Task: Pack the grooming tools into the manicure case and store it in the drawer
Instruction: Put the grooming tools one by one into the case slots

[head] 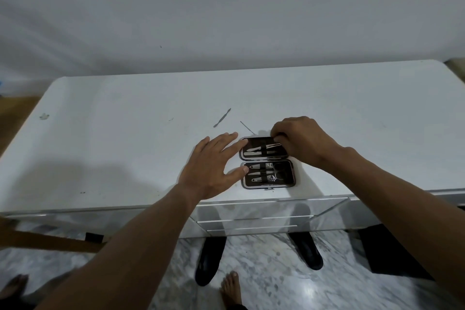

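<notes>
the left side of the white table is bare apart from a small smudge near its far left corner. a brown wooden bar shows below the table's front edge on the left. moving right, a thin metal tool lies loose on the top, and just right of it a slim pin-like tool, both beyond the case and apart from it. the left hand is spread flat and holds nothing, its fingertips touching the left edge of the open manicure case. the case lies close to the table's front edge, above the mirrored drawers, with several tools strapped into both halves. the right hand is curled at the far right corner of the upper half, fingers pinched on a tool there; which one, i cannot tell. right of the hand the table is open to its edge. two dark slippers lie on the marble floor below.
</notes>
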